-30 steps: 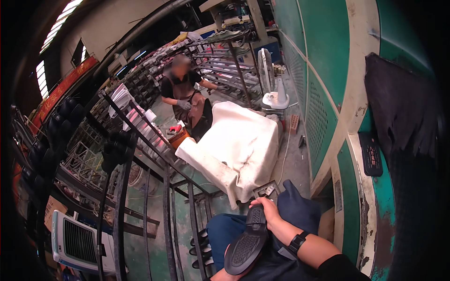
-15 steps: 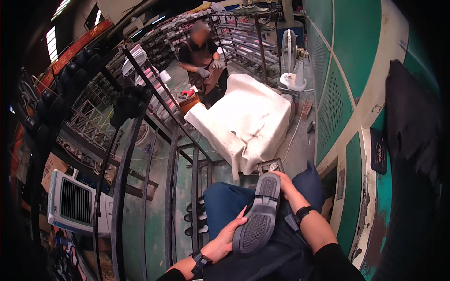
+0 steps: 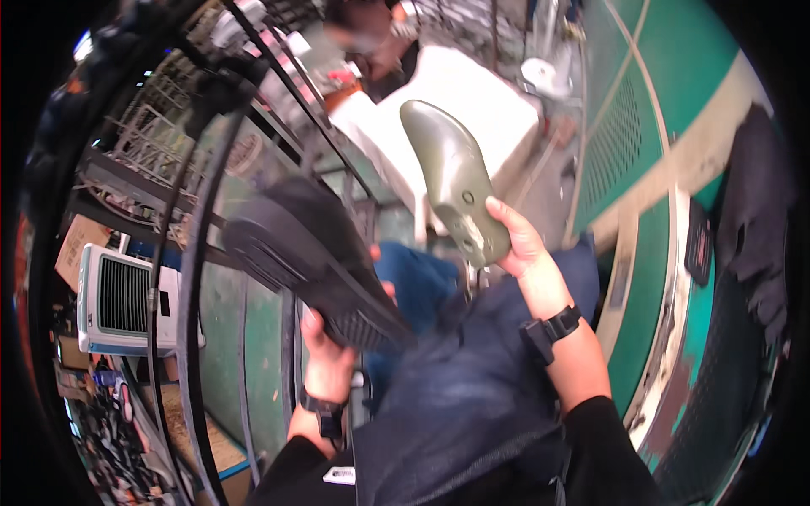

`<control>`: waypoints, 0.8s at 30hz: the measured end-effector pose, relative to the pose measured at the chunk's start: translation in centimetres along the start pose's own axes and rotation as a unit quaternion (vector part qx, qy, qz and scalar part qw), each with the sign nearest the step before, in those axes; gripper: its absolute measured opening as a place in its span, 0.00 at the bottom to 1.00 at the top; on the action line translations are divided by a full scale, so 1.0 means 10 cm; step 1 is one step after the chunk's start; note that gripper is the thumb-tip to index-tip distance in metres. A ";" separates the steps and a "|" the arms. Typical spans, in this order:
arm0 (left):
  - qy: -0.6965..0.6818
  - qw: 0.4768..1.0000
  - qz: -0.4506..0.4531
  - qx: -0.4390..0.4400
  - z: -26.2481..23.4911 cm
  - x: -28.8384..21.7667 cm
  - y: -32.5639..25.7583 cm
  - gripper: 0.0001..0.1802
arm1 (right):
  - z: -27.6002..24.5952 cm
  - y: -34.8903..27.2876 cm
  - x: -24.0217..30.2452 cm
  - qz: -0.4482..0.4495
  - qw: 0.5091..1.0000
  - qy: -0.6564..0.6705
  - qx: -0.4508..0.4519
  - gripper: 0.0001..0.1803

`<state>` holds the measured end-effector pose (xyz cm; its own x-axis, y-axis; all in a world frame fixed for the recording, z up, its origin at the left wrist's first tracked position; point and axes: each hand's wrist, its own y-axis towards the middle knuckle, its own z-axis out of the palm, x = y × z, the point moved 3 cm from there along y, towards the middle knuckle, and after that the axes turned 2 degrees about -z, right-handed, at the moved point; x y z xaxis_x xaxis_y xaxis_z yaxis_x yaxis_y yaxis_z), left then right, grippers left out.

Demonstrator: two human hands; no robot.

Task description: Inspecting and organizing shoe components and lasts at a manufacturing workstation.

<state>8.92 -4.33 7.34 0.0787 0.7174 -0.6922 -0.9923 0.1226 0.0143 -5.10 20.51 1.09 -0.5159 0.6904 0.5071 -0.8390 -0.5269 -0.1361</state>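
Observation:
My left hand (image 3: 331, 354) is closed around a black shoe (image 3: 316, 244), which is blurred and tilted with part of its ridged sole showing. In my right hand (image 3: 521, 240) is a shiny olive-grey shoe last (image 3: 454, 173), gripped near its heel end with its toe pointing up and away. Shoe and last are apart, the shoe to the left and the last to the right. Both are held above my lap, which a dark apron (image 3: 464, 371) covers. A black band sits on each wrist.
Dark metal rack bars (image 3: 202, 278) stand close on my left, with a white air cooler (image 3: 131, 299) beyond. A white cloth-covered table (image 3: 481, 93) is ahead, a blurred person (image 3: 371, 42) behind it. A green machine panel (image 3: 620, 139) rises on the right.
The last is now out of the shoe, in my right hand. My left hand has carried the shoe up and left. The view has tilted downward.

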 end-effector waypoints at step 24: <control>0.204 0.885 -0.083 -0.411 -2.49 0.94 -1.02 0.15 | 0.91 0.14 -1.39 0.248 0.807 -0.511 0.165 0.26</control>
<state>17.44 -15.89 -17.27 0.3562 0.4077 -0.8408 -0.7176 -0.4569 -0.5256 2.45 5.70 1.57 -0.2206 -0.3246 0.9198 -0.3950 -0.8325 -0.3886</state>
